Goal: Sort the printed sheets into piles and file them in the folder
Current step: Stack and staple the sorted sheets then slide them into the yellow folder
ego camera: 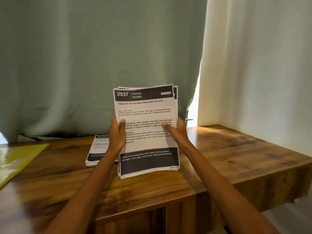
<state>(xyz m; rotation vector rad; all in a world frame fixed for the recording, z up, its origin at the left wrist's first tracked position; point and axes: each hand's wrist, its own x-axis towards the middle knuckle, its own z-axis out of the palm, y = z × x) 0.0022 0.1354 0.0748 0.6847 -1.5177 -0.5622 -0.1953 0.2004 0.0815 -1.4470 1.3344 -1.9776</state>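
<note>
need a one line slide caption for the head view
Both hands, left and right, hold a stack of printed sheets upright above a wooden table, another pile and a yellow folder behind.

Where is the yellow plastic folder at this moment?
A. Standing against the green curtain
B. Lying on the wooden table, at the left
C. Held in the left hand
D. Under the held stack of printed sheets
B: the yellow plastic folder lies flat on the wooden table at the left edge of view, while both hands hold the stack of printed sheets.
</note>
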